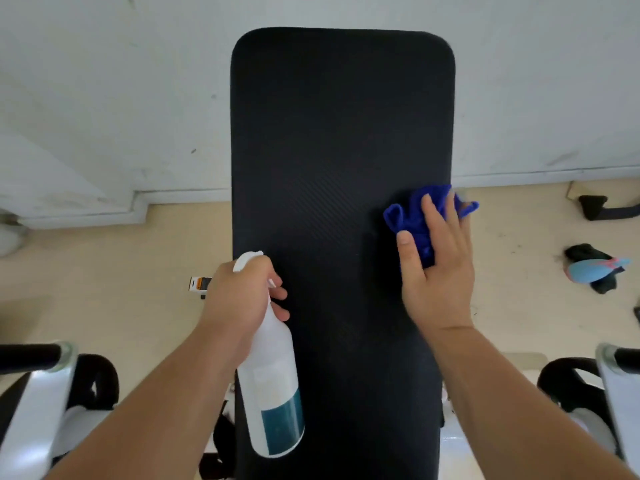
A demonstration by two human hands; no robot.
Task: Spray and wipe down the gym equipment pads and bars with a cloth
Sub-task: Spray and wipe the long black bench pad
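A long black bench pad (329, 161) runs up the middle of the view. My right hand (438, 271) lies flat with straight fingers on a bunched blue cloth (415, 220), pressing it onto the pad's right edge. My left hand (242, 296) grips the neck of a white spray bottle (272, 386) with a teal label, fingers curled round the trigger, over the pad's left edge. The bottle hangs down toward me.
White frame arms with black grips stand at the lower left (41, 386) and lower right (616, 382). On the beige floor lie a small orange and black object (200, 284), a blue and black item (595, 268) and a black foot (602, 207). A white wall (104, 98) rises behind.
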